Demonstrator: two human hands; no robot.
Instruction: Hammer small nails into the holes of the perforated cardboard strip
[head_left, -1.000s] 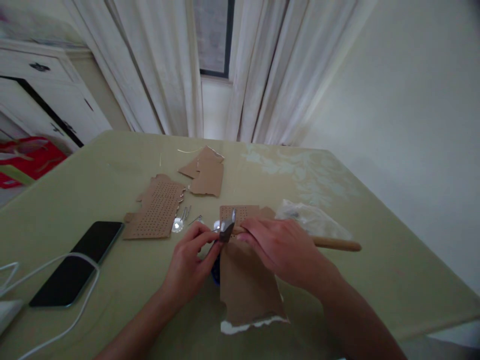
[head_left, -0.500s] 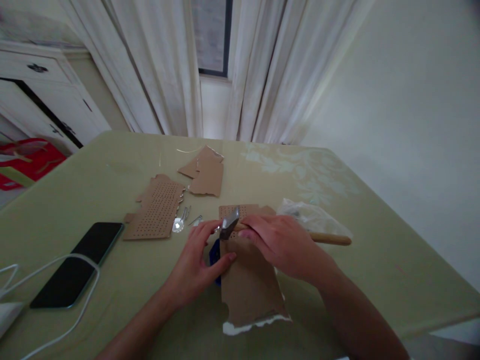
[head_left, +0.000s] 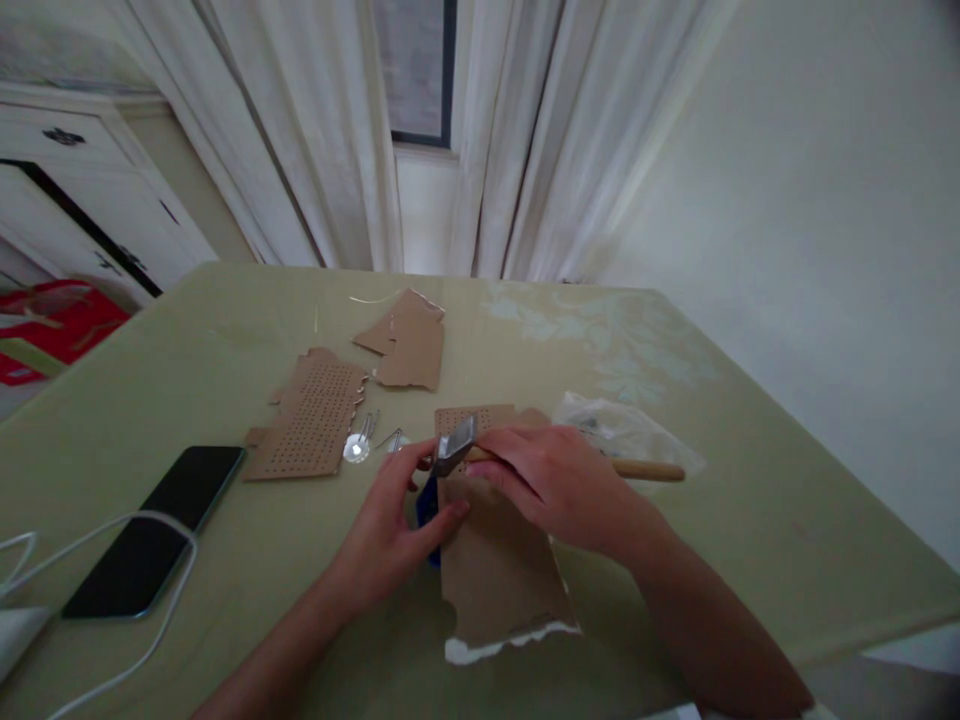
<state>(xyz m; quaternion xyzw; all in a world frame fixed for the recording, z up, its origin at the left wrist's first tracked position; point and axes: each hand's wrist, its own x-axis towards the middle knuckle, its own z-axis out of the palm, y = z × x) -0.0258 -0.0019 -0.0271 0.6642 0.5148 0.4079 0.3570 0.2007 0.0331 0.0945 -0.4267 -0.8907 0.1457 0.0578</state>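
Head view, and from my remote seat I've got both hands at ctr frame, just below the middle. R hand (head_left: 574, 480) is closed round the wooden handle of a hammer (head_left: 456, 447), choked up close to the metal head, w/ the spare handle poking out toward the right of the frame. L hand (head_left: 394, 520) is part open: thumb spread from index, thumb tip resting on the left edge of the plain cardboard (head_left: 502, 570), index tip right by the hammer head. Can't tell if its other fingers grip anything, b/c the hand itself hides them. A blue item (head_left: 429, 505) shows in part b/w L hand and cardboard; can't ID it.

The cardboard lies at lower ctr, torn white edge toward the bottom of the frame; a holed cardboard strip (head_left: 476, 412) shows just above the hammer head.

For good handling, I'd say the short grip suits small, controlled wrist taps; a long swing would prob. be too much w/ fingers this close. L index looks like the main risk, so I'd want it clear of the face before any blow, thumb pressing the cardboard flat. Head should land square, not tilted. Loose pins (head_left: 367, 428), left of ctr, want to stay clear of L forearm.
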